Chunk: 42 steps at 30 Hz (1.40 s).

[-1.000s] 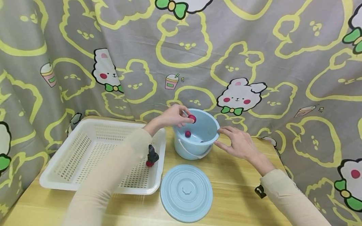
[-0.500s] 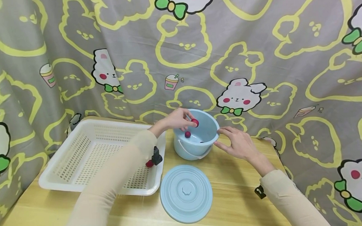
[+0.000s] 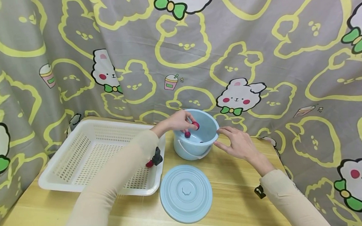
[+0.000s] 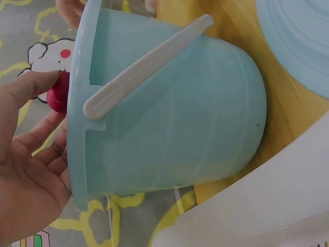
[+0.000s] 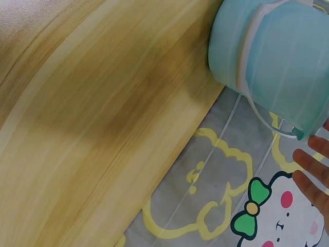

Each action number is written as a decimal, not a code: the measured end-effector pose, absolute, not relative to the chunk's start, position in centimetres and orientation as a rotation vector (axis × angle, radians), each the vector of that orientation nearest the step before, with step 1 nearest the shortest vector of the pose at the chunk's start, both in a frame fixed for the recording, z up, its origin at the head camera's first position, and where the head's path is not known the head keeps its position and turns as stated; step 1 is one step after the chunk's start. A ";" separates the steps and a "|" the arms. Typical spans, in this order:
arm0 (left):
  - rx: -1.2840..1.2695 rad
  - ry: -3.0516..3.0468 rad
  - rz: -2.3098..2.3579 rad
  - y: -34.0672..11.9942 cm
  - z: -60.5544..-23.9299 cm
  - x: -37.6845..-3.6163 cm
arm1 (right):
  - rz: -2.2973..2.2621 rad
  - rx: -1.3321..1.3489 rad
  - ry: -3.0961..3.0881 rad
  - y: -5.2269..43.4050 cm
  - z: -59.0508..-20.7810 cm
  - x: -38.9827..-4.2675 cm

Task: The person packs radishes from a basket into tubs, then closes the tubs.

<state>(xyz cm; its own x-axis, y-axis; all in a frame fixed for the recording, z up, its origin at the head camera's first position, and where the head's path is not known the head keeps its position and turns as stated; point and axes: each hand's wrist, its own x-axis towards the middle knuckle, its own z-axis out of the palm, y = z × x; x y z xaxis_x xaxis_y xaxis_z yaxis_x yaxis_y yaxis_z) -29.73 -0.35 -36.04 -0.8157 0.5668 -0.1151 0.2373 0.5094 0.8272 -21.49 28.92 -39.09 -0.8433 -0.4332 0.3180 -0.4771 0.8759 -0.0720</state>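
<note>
Presently, item one: left hand (image 3: 177, 121), forearm in a beige sleeve reaching across the white basket (image 3: 78, 145) to the mouth of the light blue bucket (image 3: 198, 149); thumb and fingertips pinch a small red ball (image 3: 195, 125) just inside the bucket's near-left rim, as the left wrist view (image 4: 58, 92) confirms. Item two: second red ball (image 3: 187, 135), lying on the bucket floor just below the held one. Item three: right hand (image 3: 236, 142), fingers straight and relaxed, fingertips resting against the bucket's right rim, holding nothing; wrist low over the wooden table (image 3: 235, 205). Item four: bucket, upright, with a white bail handle (image 4: 144, 67) hanging down the front. Item five: round blue lid (image 3: 186, 193), flat on the table in front of the bucket, apart from it. Item six: small black-and-red object (image 3: 154, 159) on the basket's right rim. Backdrop: grey curtain (image 3: 257, 37) printed with cartoon rabbits and cups. Legible writing or brand marks: none can be made out on any item.
</note>
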 end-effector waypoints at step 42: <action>0.803 2.304 1.281 -1.4 -35.6 -28.9 | 0.225 0.697 -2.740 28.9 -39.0 -21.5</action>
<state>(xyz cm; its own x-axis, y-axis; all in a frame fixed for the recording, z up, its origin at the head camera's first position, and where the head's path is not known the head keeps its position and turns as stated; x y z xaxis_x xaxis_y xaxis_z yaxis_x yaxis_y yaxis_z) -28.94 -1.41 -35.56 -0.7631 0.6441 -0.0535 0.2945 0.4201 0.8583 -21.48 28.89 -39.02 -0.8358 -0.4402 0.3282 -0.4878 0.8696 -0.0758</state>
